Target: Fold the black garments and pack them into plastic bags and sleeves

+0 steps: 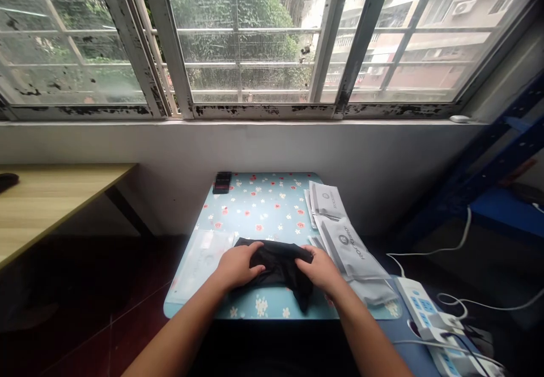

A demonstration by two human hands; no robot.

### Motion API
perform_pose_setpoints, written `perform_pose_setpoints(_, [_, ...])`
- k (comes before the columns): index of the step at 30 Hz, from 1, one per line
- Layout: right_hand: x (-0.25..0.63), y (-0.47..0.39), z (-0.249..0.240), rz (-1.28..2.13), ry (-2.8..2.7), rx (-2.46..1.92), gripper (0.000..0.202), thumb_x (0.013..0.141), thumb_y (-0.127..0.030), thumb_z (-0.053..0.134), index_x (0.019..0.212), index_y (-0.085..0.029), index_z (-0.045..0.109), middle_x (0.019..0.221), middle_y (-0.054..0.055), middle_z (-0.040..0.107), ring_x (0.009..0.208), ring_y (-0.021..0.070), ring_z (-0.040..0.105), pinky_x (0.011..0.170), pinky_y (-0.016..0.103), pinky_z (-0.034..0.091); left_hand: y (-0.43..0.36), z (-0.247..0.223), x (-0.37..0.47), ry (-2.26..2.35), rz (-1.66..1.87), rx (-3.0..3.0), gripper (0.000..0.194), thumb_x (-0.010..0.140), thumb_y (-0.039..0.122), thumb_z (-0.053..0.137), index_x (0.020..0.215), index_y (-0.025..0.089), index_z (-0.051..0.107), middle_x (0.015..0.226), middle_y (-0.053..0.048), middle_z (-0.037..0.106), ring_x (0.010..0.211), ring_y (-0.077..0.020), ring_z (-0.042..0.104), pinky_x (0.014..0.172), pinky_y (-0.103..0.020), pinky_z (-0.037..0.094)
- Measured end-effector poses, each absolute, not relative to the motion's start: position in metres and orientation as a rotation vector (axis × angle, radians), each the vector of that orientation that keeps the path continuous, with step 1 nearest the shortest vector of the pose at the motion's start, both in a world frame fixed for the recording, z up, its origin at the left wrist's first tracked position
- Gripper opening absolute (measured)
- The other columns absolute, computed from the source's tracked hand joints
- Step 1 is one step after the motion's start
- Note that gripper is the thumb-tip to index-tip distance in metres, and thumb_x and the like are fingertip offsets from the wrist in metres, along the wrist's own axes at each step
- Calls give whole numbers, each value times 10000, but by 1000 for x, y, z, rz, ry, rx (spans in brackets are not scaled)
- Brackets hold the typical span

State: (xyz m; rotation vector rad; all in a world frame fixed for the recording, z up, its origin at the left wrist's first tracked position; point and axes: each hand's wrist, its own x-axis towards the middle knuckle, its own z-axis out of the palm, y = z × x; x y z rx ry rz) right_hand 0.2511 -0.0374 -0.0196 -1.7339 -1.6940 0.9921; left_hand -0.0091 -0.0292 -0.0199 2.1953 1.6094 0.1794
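A piece of black cloth (276, 261) lies bunched near the front of a small table (259, 212) with a light blue floral top. My left hand (240, 263) grips its left end, thumb on top. On the opposite end, my right hand (318, 266) pinches the cloth between thumb and fingers. One corner of the cloth hangs toward the table's front edge. What kind of garment or cloth it is, I cannot make out. Beside my left hand lies a clear plastic bag (199, 263), flat on the tabletop.
Grey printed packets (346, 244) lie along the table's right side. A dark blurred object (221, 183) sits at the back left corner. White power strips (425, 309) with cables are at the right. A wooden desk (59, 195) stands left, and a barred window (250, 42) is ahead.
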Motion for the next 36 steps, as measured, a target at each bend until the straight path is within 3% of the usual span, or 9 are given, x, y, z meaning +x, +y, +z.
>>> perform_pose_setpoints(4, [259, -45, -22, 1245, -1543, -1610, 493, 789, -324, 652, 1258, -171, 651, 1119, 61, 769, 1012, 223, 727, 796, 281, 560, -28, -20, -11, 1580, 162, 2201, 651, 855, 535, 668, 1471, 379, 529, 1218, -75, 735, 1121, -333, 677, 877, -389, 514])
perform_pose_setpoints(7, [262, -51, -27, 1396, -1517, -1606, 480, 783, -349, 663, 1229, -174, 667, 1023, 55, 782, 890, 222, 737, 652, 271, 535, -28, -21, -12, 1567, 167, 2200, 633, 861, 540, 663, 1465, 391, 542, 1239, -68, 730, 1135, -333, 672, 897, -394, 510])
perform_pose_setpoints(12, [262, -60, -26, 1050, -1673, -1803, 219, 748, -290, 659, 923, -172, 715, 823, 41, 739, 790, 220, 679, 710, 306, 505, -29, -21, -12, 1567, 188, 2199, 631, 867, 542, 658, 1466, 382, 543, 1263, -68, 721, 1143, -334, 668, 901, -389, 508])
perform_pose_setpoints(16, [260, -61, -18, 872, -1663, -1857, 185, 798, -299, 582, 935, -206, 662, 839, 28, 706, 766, 213, 647, 734, 327, 480, -29, -20, -13, 1561, 173, 2217, 629, 865, 544, 658, 1465, 400, 534, 1246, -61, 725, 1138, -333, 669, 883, -384, 506])
perform_pose_setpoints(23, [247, -43, -1, 973, -1551, -1709, 207, 880, -349, 505, 1018, -217, 585, 830, 12, 696, 803, 199, 679, 716, 292, 509, -31, -25, -6, 1661, 250, 2148, 950, 807, 518, 717, 1616, 332, 255, 936, -59, 721, 851, -288, 690, 674, -320, 469])
perform_pose_setpoints(25, [231, -41, 10, 1094, -1466, -1612, 223, 892, -355, 503, 1061, -220, 561, 863, 15, 704, 772, 188, 686, 676, 276, 519, -28, -26, -11, 1587, 351, 2076, 880, 825, 480, 702, 1594, 305, 311, 836, -21, 684, 765, -242, 666, 641, -292, 449])
perform_pose_setpoints(29, [174, -54, 25, 1250, -1406, -1429, 352, 903, -401, 544, 1207, -225, 527, 1000, 43, 687, 734, 173, 671, 649, 286, 536, -5, -14, -47, 1562, 795, 1823, 442, 962, 467, 472, 1296, 228, 635, 662, 27, 559, 641, -186, 586, 607, -271, 433])
perform_pose_setpoints(32, [127, -79, 20, 1264, -1737, -1184, 558, 852, -357, 656, 1377, -252, 499, 1188, 71, 656, 751, 153, 647, 722, 303, 544, 15, 5, -80, 1739, 1094, 1685, 437, 977, 494, 425, 1178, 205, 685, 644, 26, 533, 682, -197, 595, 640, -278, 452])
perform_pose_setpoints(36, [94, -106, 2, 1004, -2256, -1038, 321, 881, -287, 607, 1194, -248, 663, 1060, 59, 704, 869, 208, 657, 792, 318, 500, 21, 13, -93, 1736, 858, 1844, 442, 967, 519, 465, 1148, 218, 733, 778, -16, 665, 747, -212, 636, 707, -307, 486])
